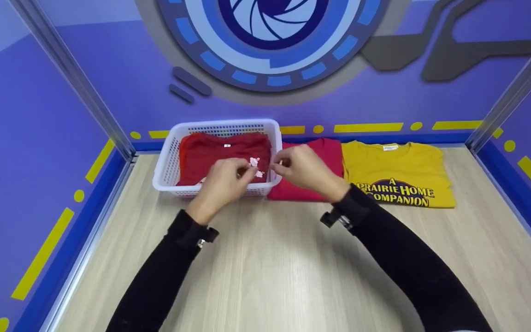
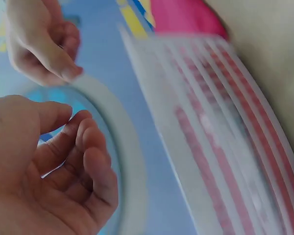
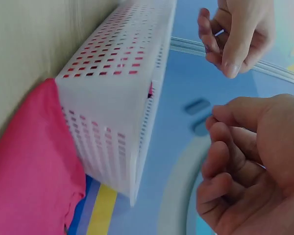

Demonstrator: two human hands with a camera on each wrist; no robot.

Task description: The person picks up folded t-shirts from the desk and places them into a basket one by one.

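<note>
One red shirt [image 1: 223, 154] lay in the basket [image 1: 166, 159]; my left hand [image 1: 221, 182] and right hand [image 1: 304, 170] hovered empty, fingers loosely curled; pink shirt [image 1: 314, 152] and yellow shirt [image 1: 397, 173] remained outside, I judged.

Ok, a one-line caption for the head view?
Both hands, left and right, hover empty over a white basket holding a red shirt.

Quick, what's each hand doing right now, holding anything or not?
Left hand: fingers loosely curled, holding nothing, above the white basket.
Right hand: fingers loosely curled, holding nothing, beside the basket.
</note>
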